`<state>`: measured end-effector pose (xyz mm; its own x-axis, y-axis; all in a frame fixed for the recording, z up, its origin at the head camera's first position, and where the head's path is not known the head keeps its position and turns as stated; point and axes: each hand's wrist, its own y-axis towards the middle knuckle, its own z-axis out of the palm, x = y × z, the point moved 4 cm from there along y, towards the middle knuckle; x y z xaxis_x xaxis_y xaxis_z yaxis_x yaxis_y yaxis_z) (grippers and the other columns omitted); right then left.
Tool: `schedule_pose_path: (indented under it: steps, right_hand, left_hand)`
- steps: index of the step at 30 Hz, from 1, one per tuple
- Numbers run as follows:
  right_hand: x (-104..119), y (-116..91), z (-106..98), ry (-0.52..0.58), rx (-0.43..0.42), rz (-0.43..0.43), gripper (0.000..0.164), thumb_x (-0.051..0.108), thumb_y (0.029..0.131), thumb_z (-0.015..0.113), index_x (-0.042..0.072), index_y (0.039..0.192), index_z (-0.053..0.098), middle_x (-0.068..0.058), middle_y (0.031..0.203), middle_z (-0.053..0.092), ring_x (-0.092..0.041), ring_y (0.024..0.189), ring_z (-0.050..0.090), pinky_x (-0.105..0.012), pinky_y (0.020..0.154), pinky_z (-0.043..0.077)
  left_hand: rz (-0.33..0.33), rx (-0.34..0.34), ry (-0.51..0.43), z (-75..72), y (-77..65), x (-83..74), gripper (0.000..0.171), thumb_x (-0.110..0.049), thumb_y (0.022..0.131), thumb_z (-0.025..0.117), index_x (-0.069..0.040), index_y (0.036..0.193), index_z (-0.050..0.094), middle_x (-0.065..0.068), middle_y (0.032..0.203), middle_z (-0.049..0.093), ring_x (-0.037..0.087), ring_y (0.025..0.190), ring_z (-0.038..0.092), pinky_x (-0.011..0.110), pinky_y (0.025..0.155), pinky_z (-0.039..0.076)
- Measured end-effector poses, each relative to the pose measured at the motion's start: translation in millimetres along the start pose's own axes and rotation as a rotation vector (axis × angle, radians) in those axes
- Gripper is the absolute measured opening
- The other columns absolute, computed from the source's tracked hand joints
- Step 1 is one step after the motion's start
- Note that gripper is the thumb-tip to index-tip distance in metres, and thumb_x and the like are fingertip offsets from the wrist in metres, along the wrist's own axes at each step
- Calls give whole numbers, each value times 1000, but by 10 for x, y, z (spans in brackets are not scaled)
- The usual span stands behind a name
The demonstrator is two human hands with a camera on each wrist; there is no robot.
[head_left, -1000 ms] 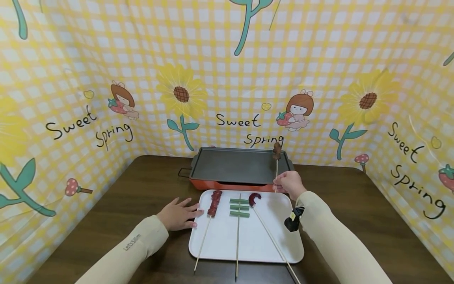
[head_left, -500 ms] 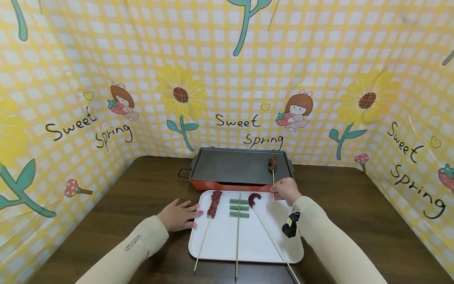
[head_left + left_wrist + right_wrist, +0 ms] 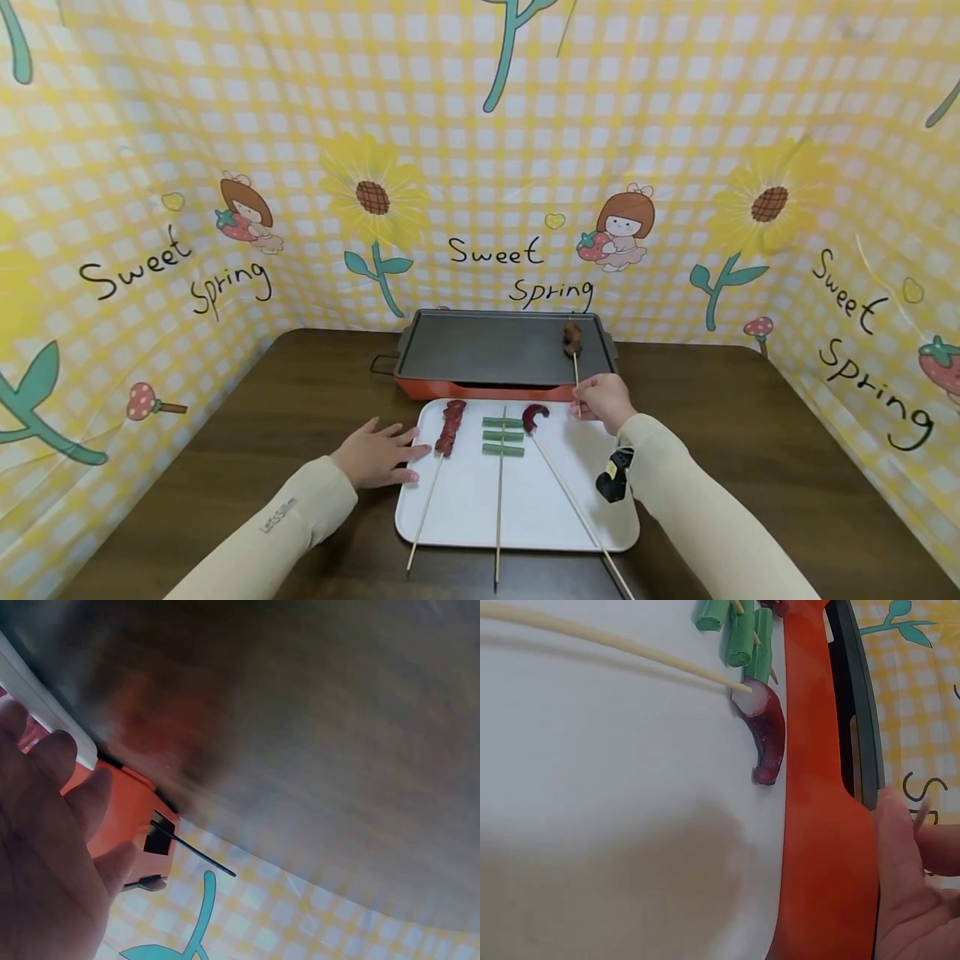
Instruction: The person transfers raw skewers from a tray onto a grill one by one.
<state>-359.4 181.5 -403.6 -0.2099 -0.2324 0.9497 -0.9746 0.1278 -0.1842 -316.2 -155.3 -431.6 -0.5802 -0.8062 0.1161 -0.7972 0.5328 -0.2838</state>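
Observation:
My right hand (image 3: 606, 402) pinches the stick of a brown meat skewer (image 3: 572, 338) between thumb and fingers. The skewer's meat end lies over the right part of the dark griddle (image 3: 487, 346), its stick crossing the front edge. My left hand (image 3: 375, 454) rests with spread fingers at the left rim of the white tray (image 3: 555, 525). On that tray lie a red meat skewer (image 3: 450, 427), a skewer of green vegetable pieces (image 3: 502, 437) and a skewer with a dark red curled piece (image 3: 771, 739). Their sticks point toward me, past the tray's front edge.
Behind the tray, the griddle's orange base (image 3: 817, 825) stands close against it. A wire handle (image 3: 384, 364) juts out from the griddle's left side. The brown wooden table (image 3: 247, 442) is enclosed by a yellow checked cloth (image 3: 480, 150) at the back and sides.
My right hand has moved slightly left and lowered the brown meat skewer from above the griddle's right edge down over its surface. The left hand stays at the tray.

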Motion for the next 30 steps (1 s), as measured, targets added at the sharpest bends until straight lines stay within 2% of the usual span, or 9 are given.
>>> schedule_pose_path:
  steps: [5, 11, 15, 20, 25, 30]
  right_hand:
    - [-74, -104, -90, -13, -6, -13, 30, 4, 98, 50, -18, 119, 54, -13, 76, 65, -9, 55, 61, -25, 56, 54]
    - [-188, -350, -269, -42, 86, -12, 35, 8, 100, 46, -19, 122, 49, -7, 68, 63, -10, 55, 61, -27, 57, 55]
    - [-301, -562, -297, -198, 185, 1, 27, 6, 98, 50, -17, 110, 58, -8, 67, 63, -13, 56, 61, -30, 56, 55]
    - [-434, -863, -205, -441, 277, -33, 15, 6, 88, 66, -6, 96, 66, -8, 60, 62, -16, 51, 60, -32, 50, 53]
    - [-488, -1109, -128, -542, 309, -74, 18, 5, 80, 74, -1, 95, 65, -5, 55, 58, -14, 46, 57, -30, 46, 52]
    - [-503, -1264, -82, -587, 323, -176, 18, 1, 76, 74, -4, 91, 65, -2, 51, 56, -12, 43, 55, -29, 43, 50]
  left_hand:
    - [-29, -10, -1, 24, 6, -28, 57, -56, 92, 50, -27, 141, 51, 4, 147, 44, 32, 135, 38, 58, 108, 23]
    - [-46, -30, 33, 14, 22, -57, 60, -59, 90, 51, -26, 140, 52, 5, 146, 44, 31, 136, 37, 57, 108, 25]
    - [-56, -23, 28, 41, 34, -60, 62, -61, 90, 50, -24, 140, 52, 5, 147, 43, 29, 136, 37, 55, 109, 25]
    - [-17, -52, 7, 53, 3, -74, 52, -48, 96, 48, -20, 139, 53, 8, 145, 45, 30, 134, 41, 56, 107, 26]
    - [17, -78, -21, 52, -24, -58, 43, -36, 101, 45, -17, 139, 53, 10, 145, 46, 31, 133, 42, 56, 107, 26]
    - [59, -78, -35, 85, -26, 21, 45, -33, 102, 43, -17, 144, 46, 11, 148, 41, 33, 135, 39, 59, 107, 23]
